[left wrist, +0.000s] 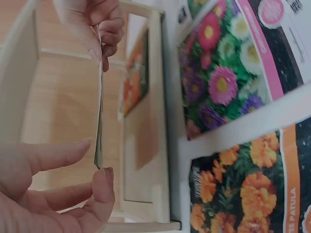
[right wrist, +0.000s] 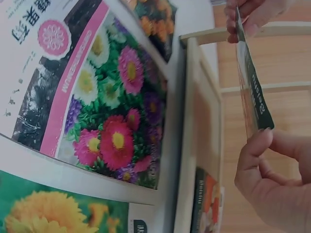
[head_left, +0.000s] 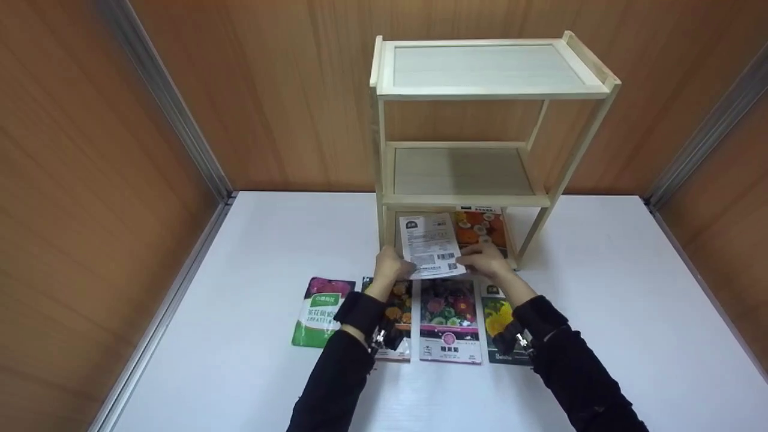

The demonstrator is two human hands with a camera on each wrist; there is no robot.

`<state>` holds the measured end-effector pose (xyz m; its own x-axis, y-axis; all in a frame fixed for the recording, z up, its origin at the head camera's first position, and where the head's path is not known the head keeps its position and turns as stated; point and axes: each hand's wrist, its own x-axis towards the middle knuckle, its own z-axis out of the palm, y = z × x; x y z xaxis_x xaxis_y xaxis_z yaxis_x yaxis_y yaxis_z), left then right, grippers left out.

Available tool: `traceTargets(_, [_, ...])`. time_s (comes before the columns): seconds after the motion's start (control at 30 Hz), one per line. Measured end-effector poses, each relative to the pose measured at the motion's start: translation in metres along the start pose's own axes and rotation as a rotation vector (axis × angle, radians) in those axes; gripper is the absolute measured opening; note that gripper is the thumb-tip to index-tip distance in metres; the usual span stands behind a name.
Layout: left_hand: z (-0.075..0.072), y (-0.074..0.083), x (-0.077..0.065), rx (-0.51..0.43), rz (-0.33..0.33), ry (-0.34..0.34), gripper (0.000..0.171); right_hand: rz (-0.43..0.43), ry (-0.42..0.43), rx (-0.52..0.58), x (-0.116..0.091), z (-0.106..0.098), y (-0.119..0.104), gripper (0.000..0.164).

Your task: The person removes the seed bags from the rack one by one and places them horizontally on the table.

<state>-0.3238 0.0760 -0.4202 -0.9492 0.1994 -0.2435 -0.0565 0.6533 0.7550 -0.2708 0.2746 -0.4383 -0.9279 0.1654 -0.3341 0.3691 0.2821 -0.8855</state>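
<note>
Both hands hold a seed packet by its two side edges, its white printed back with barcodes facing up in the head view. It is tilted at the front of the wooden rack's bottom shelf. My left hand pinches the left edge. My right hand pinches the right edge between thumb and fingers. In the wrist views the packet appears edge-on, with a dark green strip on its front. Beside it, a packet with orange and white pictures lies on the bottom shelf, partly behind my right hand.
In front of the rack, several packets lie in a row on the white table: a green and white one, an orange-flower one, a pink-flower one and a yellow-flower one. Wood panels stand behind.
</note>
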Motion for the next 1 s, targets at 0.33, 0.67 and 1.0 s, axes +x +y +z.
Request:
traceTargets(0.33, [-0.01, 0.001, -0.031, -0.231, 0.079, -0.017, 0.031, -0.07, -0.004, 0.148, -0.031, -0.008, -0.001, 0.037])
traceTargets(0.67, [-0.004, -0.011, -0.066, -0.58, 0.175, -0.069, 0.025, -0.163, -0.057, 0.258, -0.077, -0.01, 0.009, 0.037])
traceTargets(1.0, [0.014, -0.022, -0.094, -0.604, 0.131, -0.107, 0.025, -0.164, 0.027, 0.243, -0.107, -0.007, 0.032, 0.032])
